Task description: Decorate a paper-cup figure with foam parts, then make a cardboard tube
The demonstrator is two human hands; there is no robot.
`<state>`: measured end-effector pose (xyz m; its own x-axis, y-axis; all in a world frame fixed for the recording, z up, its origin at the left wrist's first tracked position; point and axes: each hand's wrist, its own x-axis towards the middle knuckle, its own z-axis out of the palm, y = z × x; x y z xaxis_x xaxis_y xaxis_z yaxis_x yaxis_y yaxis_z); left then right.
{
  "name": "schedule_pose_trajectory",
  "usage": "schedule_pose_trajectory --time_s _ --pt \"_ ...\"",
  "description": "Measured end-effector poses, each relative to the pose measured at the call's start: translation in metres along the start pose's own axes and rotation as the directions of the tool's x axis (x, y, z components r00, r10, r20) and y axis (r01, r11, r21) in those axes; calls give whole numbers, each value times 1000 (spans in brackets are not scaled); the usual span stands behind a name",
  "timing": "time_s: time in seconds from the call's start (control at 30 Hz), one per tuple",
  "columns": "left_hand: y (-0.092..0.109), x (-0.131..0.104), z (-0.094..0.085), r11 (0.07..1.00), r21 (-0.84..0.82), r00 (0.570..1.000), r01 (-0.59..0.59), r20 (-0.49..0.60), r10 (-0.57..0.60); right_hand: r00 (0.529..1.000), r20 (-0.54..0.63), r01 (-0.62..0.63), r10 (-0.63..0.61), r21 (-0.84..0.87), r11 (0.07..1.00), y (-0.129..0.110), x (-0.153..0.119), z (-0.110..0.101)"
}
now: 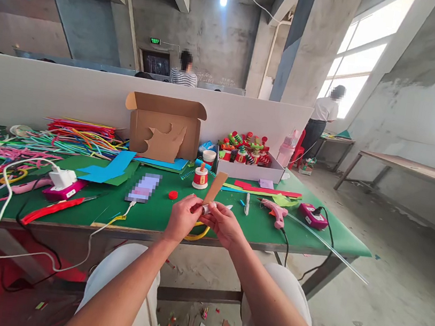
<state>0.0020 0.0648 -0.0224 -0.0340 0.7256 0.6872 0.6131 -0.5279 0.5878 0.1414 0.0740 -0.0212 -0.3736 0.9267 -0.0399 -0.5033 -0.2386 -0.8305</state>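
Observation:
My left hand [184, 216] pinches the lower end of a brown cardboard strip [216, 185], which tilts up and to the right. The fingers of my right hand [225, 225] close on a small whitish rolled piece [206, 209] at the strip's base; its kind is not clear. Both hands meet just above the table's front edge. Under them a yellow loop [198, 234], perhaps a scissors handle, is partly hidden. Just beyond stands a red and white paper cup [200, 177] with a small orange piece on top. A red cap [173, 195] lies left of it.
A pink glue gun [277, 213] with a cord and a clear rod [327, 247] lies right, beside a white pen [247, 204]. A phone [143, 187] charges at left. Behind stand an open cardboard box [137, 125] and a white box [246, 171] of decorated cups.

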Motion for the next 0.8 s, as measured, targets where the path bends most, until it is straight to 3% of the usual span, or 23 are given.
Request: schedule_pose_trajectory --time_s 0.2,0.4,0.53,0.7,0.8 --pt "6 2 -5 986 -62 986 158 66 -153 999 -27 -36 34 -102 994 -1 0 0" --pt "7 8 -11 886 -264 921 382 192 -340 995 -7 93 -96 -190 977 -16 -2 -4" --pt "4 8 -11 834 -330 893 442 251 -373 994 65 98 -84 -261 960 -23 -5 -6" --pt "4 7 -10 741 -403 837 538 362 -411 994 -14 98 -108 -322 942 -18 -1 -9" --pt "9 9 -15 668 -515 843 536 373 -388 991 -77 87 -105 -210 974 -13 4 -9"
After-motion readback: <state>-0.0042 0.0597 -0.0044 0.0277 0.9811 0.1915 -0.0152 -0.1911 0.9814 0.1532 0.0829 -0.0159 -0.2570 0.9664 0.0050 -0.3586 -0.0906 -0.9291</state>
